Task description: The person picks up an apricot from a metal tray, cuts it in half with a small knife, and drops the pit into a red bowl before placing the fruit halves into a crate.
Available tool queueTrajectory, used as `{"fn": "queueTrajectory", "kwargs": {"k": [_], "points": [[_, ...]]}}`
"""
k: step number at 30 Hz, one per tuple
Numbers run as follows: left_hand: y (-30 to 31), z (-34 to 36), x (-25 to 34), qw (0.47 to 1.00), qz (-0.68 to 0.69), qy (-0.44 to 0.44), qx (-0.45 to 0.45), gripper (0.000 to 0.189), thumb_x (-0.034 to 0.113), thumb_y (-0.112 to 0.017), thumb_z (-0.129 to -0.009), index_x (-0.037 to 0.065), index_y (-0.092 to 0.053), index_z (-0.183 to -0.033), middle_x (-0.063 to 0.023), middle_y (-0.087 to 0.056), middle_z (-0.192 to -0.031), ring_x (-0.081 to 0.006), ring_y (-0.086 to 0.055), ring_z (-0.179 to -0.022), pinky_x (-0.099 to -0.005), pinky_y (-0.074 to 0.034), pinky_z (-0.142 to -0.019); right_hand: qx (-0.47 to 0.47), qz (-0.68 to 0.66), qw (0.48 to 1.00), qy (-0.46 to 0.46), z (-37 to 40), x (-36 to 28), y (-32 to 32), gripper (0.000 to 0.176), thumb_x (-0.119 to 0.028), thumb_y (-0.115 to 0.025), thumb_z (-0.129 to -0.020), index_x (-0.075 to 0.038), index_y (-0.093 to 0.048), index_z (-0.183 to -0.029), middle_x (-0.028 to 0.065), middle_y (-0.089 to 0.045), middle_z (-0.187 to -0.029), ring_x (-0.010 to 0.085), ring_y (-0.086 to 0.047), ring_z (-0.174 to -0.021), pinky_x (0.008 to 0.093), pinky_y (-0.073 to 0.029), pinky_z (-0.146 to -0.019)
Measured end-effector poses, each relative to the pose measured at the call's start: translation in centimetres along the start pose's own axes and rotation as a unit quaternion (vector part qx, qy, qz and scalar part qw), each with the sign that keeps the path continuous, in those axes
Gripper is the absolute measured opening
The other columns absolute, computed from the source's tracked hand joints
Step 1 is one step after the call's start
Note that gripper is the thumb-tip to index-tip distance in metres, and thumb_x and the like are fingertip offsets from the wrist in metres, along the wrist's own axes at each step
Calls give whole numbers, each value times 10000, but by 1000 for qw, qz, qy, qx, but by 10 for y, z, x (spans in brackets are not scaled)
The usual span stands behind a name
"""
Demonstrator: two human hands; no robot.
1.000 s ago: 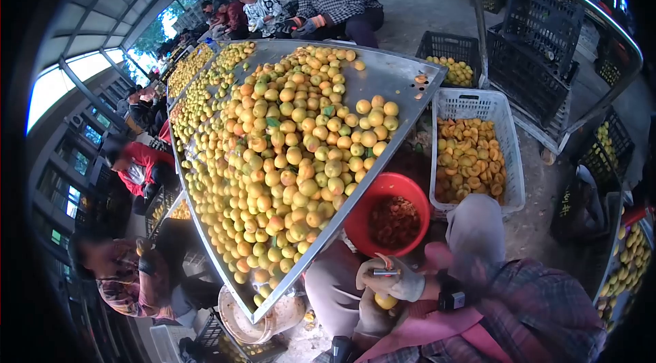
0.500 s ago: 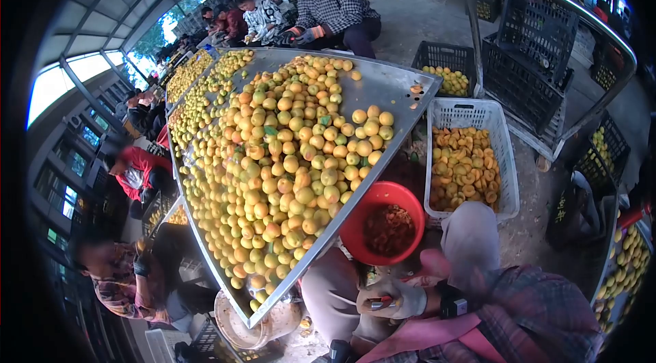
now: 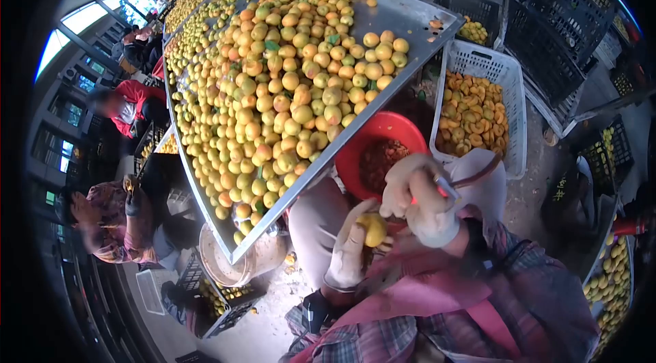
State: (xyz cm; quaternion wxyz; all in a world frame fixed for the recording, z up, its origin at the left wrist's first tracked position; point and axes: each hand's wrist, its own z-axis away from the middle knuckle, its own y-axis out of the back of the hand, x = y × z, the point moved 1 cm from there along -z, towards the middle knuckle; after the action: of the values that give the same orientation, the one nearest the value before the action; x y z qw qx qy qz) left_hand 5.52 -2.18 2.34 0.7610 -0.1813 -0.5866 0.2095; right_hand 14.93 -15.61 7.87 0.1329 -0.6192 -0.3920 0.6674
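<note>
- My left hand is curled around one yellow fruit, holding it over my lap, just off the near edge of the tabletop.
- My right hand is closed around one small knife and sits just above the fruit, touching or nearly touching it; I cannot tell whether the blade is in.
- I judge this as the cutting step: the fruit is whole and turned up to the blade.
- The next move calls for a steady grip from the left hand and a short cut around the stone, with the blade kept off my glove.
- Within reach I count one red bowl of dark scraps under the tabletop's edge and one white basket of cut halves beside it.
- The heap of fruit on the tabletop is far too many to count.
- One pale bucket stands under the near corner.
</note>
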Motion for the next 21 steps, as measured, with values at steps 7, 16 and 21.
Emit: {"fn": "queueTrajectory", "kwargs": {"k": [7, 16, 21], "points": [[18, -8, 16, 895, -359, -247, 95, 771, 581, -773, -662, -6, -556, -1111, -128, -609, -1060, -275, -600, -964, -395, -471, -857, -71, 185, 935, -295, 5, 20, 27, 415, -352, -545, -962, -59, -523, -1255, 79, -628, -929, 112, -632, -662, 242, -534, -453], [0, -23, 53, 592, -661, -459, 46, 703, 563, -804, -576, 42, -616, -1010, -51, -649, -860, -260, -604, -812, -378, -468, -727, -279, 261, 923, -46, 18, 96, 62, 331, -239, -480, -992, -78, -535, -1276, 114, -558, -1177, 141, -662, -688, 232, -518, -515], [12, -17, 51, 596, -711, -374, 20, 716, 625, -771, -577, 52, -640, -987, -89, -651, -820, -286, -617, -682, -391, -485, -602, -272, 287, 907, -144, 14, 60, 35, 288, -275, -528, -967, -47, -609, -1123, 112, -618, -981, 132, -645, -637, 238, -496, -494]]}}
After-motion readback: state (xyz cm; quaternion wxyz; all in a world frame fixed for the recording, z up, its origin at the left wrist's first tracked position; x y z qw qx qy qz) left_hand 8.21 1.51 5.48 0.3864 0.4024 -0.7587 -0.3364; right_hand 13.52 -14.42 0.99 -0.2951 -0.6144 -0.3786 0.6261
